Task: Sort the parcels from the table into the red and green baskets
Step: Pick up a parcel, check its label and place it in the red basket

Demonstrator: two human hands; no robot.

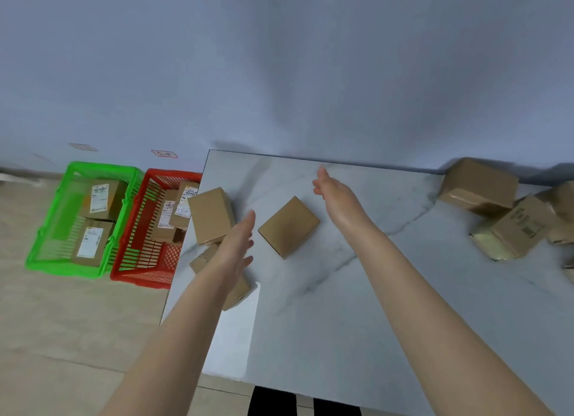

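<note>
— Where's our parcel (289, 226)?
— On the table (341, 307), between our hands: left hand (236, 248) just beside it, right hand (334, 192) past its far corner, both spread, holding nothing
— Long axis?
— Seemingly slanting away rightward; it's blurry

1. The white marbled table (341, 307) is carrying loose brown cardboard parcels.
2. A middle parcel (289, 226) is lying alone, apart from the others.
3. A left-edge parcel (211, 215) is sitting at the table's left rim, and a nearer parcel (239, 291) is lying along the same rim, partly hidden.
4. A cluster of parcels (478, 182) is crowding the far right.
5. The floor (62, 338) is bearing the green basket (62, 268) and the red basket (136, 280), just beside each other.
</note>
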